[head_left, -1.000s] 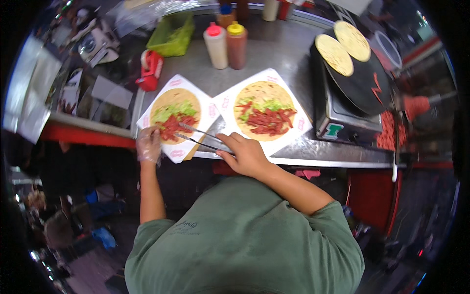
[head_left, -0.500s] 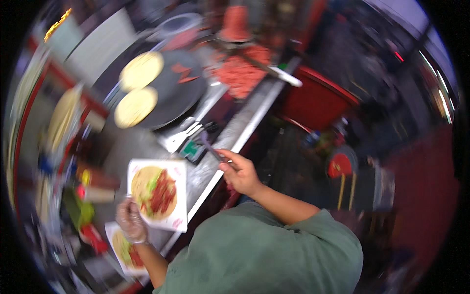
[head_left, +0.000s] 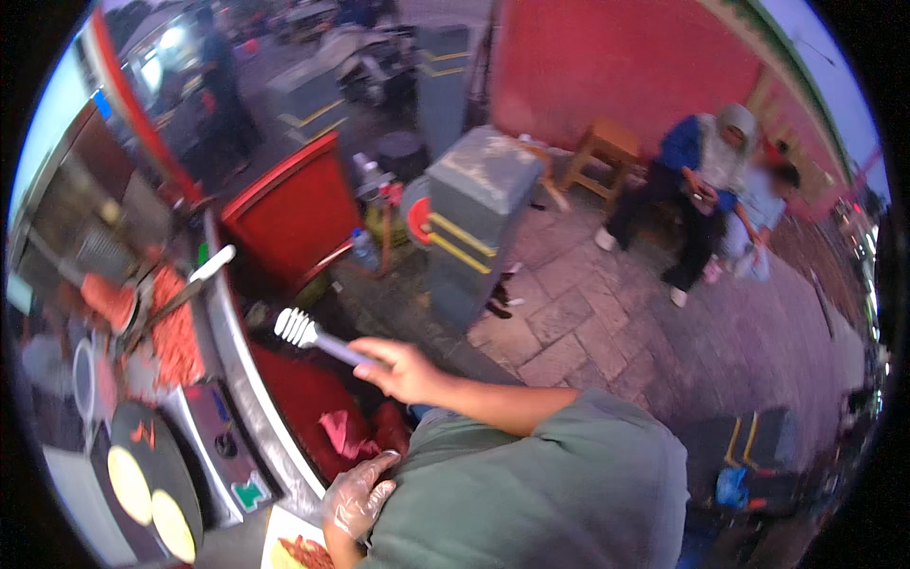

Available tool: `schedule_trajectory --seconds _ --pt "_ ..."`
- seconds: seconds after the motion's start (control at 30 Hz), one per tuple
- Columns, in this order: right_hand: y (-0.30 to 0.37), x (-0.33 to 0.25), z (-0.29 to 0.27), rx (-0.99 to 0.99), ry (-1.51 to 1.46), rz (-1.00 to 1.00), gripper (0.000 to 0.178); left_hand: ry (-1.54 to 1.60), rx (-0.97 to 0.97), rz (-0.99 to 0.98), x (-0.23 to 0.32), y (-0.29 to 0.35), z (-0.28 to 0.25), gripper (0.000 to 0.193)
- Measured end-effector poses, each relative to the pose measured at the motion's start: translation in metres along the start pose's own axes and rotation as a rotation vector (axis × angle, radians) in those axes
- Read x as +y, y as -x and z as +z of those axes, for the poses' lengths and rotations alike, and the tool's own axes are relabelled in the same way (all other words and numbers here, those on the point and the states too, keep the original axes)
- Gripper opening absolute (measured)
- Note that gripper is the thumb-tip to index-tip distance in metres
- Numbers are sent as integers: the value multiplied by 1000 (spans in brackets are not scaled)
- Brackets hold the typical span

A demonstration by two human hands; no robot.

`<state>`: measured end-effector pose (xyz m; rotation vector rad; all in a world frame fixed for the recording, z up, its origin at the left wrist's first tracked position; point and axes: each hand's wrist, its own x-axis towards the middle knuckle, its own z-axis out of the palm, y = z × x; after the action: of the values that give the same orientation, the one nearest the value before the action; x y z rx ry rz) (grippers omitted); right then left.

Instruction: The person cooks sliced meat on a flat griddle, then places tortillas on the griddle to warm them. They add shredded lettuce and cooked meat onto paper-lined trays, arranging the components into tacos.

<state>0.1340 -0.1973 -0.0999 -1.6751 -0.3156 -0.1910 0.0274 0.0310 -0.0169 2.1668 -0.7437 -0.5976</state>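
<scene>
My right hand (head_left: 403,370) is closed around the purplish-grey handle of a pair of tongs (head_left: 322,339), whose pale ridged end points left past the counter edge. My left hand (head_left: 360,498), in a clear plastic glove, is in front of my green shirt with its fingers stretched out and nothing visible in it. Just below that hand, a flatbread with reddish meat (head_left: 301,552) lies on white paper, cut off by the lower rim. Two pale flatbreads (head_left: 131,484) lie on a dark round griddle (head_left: 190,479) at the lower left.
Reddish shaved meat (head_left: 175,332) fills a tray, with a white-handled knife (head_left: 210,266) across it. A pink cloth (head_left: 346,436) hangs beside the counter. Past it stand a red panel (head_left: 299,213), a grey block (head_left: 483,194) and a wooden stool (head_left: 602,156). Two people sit at the right.
The view has swung right, away from the counter. My left hand has left the paper under the flatbread and come to my shirt front. The tongs are now held out beyond the counter edge.
</scene>
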Motion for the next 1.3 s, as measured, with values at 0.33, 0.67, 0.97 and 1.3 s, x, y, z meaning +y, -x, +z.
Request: schedule_trajectory --seconds 0.33,0.67,0.97,1.3 --pt "-132 -92 68 -247 524 -688 45 157 315 -102 -11 101 30 50" --pt "-211 -160 249 -570 807 -1236 22 245 689 -386 13 167 105 46" --pt "-224 -151 288 -901 781 -616 27 454 875 -519 23 191 161 42" --pt "-272 -135 368 -949 305 303 49 270 818 -517 31 185 126 40"
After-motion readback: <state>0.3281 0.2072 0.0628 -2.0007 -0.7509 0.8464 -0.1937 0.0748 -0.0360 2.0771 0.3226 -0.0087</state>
